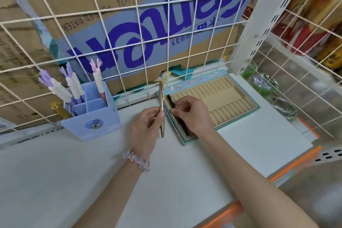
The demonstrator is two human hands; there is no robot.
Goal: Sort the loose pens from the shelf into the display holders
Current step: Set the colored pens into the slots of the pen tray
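A single head-worn wide-angle view looks forward and steeply down, close over the white shelf (pixel 55 181). Both forearms enter from the bottom edge toward frame centre. The wire grid (pixel 137 24) fills the upper half, its lines bowed by the lens.

White shelf (pixel 74 181), blue pen holder (pixel 92 124) left, slotted pen tray (pixel 218 102) right

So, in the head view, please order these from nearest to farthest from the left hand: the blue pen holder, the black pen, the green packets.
1. black pen, just right of the left hand, in the tray
2. blue pen holder, to its left
3. green packets, far right, beyond the mesh
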